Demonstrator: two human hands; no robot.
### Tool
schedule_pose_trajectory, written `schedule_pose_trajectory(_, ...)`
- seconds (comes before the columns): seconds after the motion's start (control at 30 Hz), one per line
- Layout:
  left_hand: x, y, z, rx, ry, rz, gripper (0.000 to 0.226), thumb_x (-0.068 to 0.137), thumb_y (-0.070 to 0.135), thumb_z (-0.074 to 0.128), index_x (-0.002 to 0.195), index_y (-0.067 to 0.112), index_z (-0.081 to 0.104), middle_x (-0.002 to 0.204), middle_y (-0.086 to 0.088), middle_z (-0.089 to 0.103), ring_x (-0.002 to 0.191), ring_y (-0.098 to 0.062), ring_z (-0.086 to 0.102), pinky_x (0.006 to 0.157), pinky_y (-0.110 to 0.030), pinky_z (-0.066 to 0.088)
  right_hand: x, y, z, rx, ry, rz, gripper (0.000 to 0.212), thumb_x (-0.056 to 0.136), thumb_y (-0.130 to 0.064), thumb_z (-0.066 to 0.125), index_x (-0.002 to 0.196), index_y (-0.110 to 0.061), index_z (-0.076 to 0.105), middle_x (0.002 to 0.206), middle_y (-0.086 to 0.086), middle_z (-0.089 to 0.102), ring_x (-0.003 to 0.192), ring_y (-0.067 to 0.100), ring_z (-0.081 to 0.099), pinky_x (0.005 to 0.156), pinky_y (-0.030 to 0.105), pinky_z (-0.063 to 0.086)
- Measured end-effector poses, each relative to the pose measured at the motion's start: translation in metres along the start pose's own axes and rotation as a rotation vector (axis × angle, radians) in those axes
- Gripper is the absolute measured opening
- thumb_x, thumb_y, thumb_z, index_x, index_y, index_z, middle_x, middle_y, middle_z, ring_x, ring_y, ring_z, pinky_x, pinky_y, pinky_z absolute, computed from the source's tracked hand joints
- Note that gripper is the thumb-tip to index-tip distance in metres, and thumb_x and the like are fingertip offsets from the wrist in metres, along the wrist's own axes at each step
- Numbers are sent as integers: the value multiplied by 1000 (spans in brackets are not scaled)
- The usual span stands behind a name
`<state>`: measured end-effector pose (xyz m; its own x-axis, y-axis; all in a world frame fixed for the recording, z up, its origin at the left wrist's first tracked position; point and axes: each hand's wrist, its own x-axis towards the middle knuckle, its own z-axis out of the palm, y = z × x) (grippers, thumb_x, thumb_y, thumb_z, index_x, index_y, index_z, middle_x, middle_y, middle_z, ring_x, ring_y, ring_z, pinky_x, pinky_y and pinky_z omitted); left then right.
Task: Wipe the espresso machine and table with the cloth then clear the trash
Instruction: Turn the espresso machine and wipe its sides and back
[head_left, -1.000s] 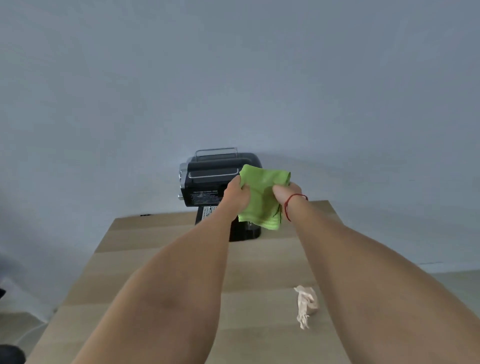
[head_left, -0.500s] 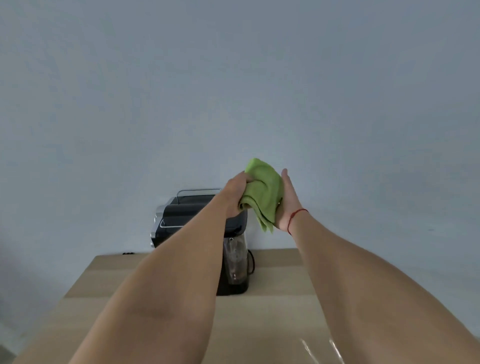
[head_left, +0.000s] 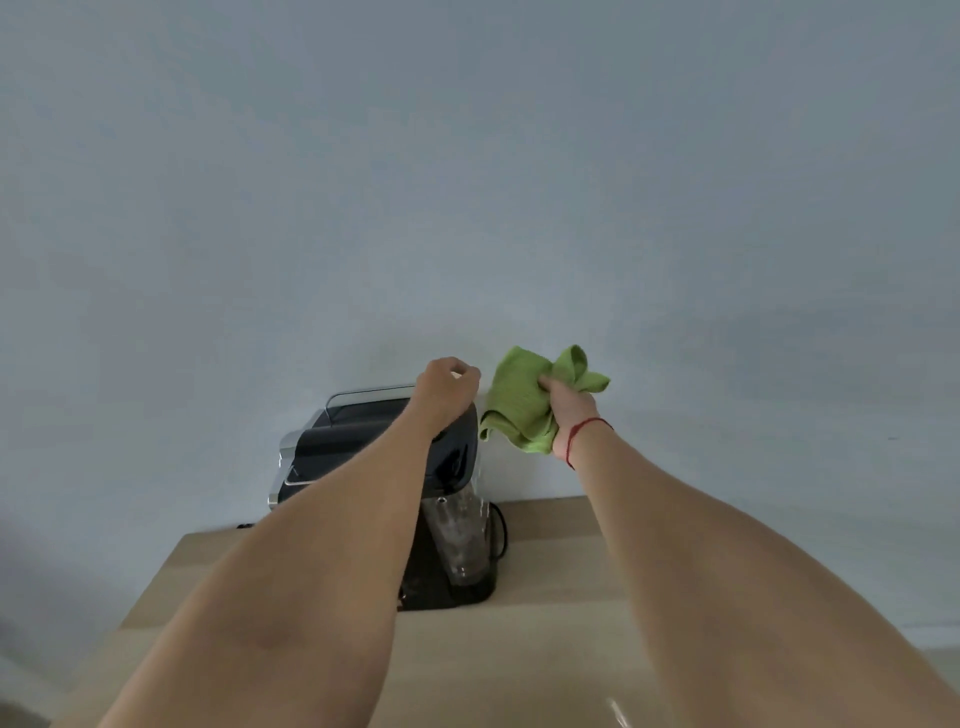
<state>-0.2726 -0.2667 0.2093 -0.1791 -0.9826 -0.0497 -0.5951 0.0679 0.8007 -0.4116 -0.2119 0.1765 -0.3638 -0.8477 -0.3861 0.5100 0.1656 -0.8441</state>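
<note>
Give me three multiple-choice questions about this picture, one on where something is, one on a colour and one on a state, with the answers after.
1. Where is the cloth relative to the espresso machine?
A. Lying flat on its top
B. Held in the air to its right
C. Stuffed underneath it

2. What colour is the cloth?
A. Green
B. White
C. Blue

3. What is the right hand doing?
A. Lying flat and open
B. Gripping the cloth
C. Resting on the machine

Answers:
1 B, the cloth is up off the table, beside the machine's upper right corner.
2 A, it is bright green all over.
3 B, its fingers are curled into the bunched cloth.
</note>
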Motion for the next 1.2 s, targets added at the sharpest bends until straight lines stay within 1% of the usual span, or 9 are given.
schedule_pose_trajectory(0.1,6,-34,5,267,75,38,34,93,36,47,121,19,58,122,-4,60,113,-26,55,98,-41,45,8,29,-3,-151,100,-53,26,93,-22,52,118,-13,55,113,10,64,105,28,60,98,39,46)
schedule_pose_trajectory(0.23,11,-70,18,555,89,36,46,98,34,37,140,15,46,141,-10,48,134,-28,38,113,-47,27,18,66,4,-190,129,28,40,93,-30,49,126,-8,52,86,3,56,80,22,54,86,35,44)
schedule_pose_trajectory(0.4,25,-82,22,675,153,49,42,101,28,26,135,17,49,132,-13,52,125,-31,47,112,-46,25,15,97,40,93,-110,260,87,83,-78,24,143,-17,38,145,10,42,132,29,40,112,48,25)
schedule_pose_trajectory(0.53,24,-82,35,816,251,45,41,100,27,26,133,15,47,131,-12,53,125,-30,46,114,-47,24,38,122,35,317,61,278,81,81,-82,18,105,-18,63,111,12,66,103,27,59,107,47,38)
schedule_pose_trajectory(0.67,29,-81,40,835,284,42,40,99,26,27,131,12,48,131,-14,53,125,-32,46,114,-48,24,77,155,43,150,23,206,64,76,-65,46,109,-14,68,111,18,68,101,34,65,98,53,48)
schedule_pose_trajectory(0.77,31,-83,44,825,289,39,41,99,25,28,132,11,47,132,-15,52,126,-33,44,115,-47,21,77,169,48,82,-9,197,75,74,-76,40,115,-18,64,108,9,69,102,30,64,97,55,47)
schedule_pose_trajectory(0.93,31,-85,46,764,314,63,38,98,21,29,126,9,52,126,-14,55,124,-32,45,118,-48,15,71,194,37,142,52,339,53,98,-52,30,121,-13,57,109,8,64,91,26,63,71,39,52)
schedule_pose_trajectory(1.03,32,-85,45,722,333,76,35,98,19,30,122,8,54,122,-13,56,123,-32,45,118,-49,12,76,197,43,149,97,328,48,98,-49,31,115,-14,60,111,10,67,89,25,65,75,43,54)
schedule_pose_trajectory(1.2,34,-87,45,706,368,79,33,96,17,30,109,7,59,109,-13,61,113,-32,50,117,-50,14,116,152,61,48,-27,217,121,40,-98,42,134,-22,52,125,8,63,112,30,60,103,48,43)
